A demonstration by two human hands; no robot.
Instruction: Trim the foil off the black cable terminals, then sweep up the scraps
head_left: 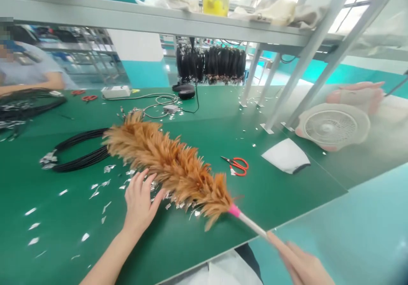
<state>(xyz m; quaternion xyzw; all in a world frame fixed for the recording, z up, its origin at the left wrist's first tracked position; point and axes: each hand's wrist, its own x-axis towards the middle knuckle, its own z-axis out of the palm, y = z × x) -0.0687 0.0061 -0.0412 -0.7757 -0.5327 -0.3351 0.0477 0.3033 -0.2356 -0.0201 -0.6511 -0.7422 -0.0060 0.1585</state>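
My right hand [299, 257] grips the pale handle of a feather duster [172, 159], just beyond the table's front edge. Its brown feathers stretch across the green tabletop toward the back left, with a pink collar where they meet the handle. My left hand [140, 198] is held beside the feathers on their near side, fingers spread and holding nothing; whether the fingertips touch the feathers I cannot tell. Scraps of white paper [85, 237] lie scattered on the table around and below the duster. A coil of black cable [79, 166] rests left of the feather tip, partly covered by it.
Red-handled scissors [240, 166] and a white cloth-like piece [285, 155] lie right of the duster. A fan [331, 125] stands at the right, near metal posts [296, 60]. Overhead runs a shelf [127, 19]. Another person [28, 66] sits across at far left, by more cables [25, 106].
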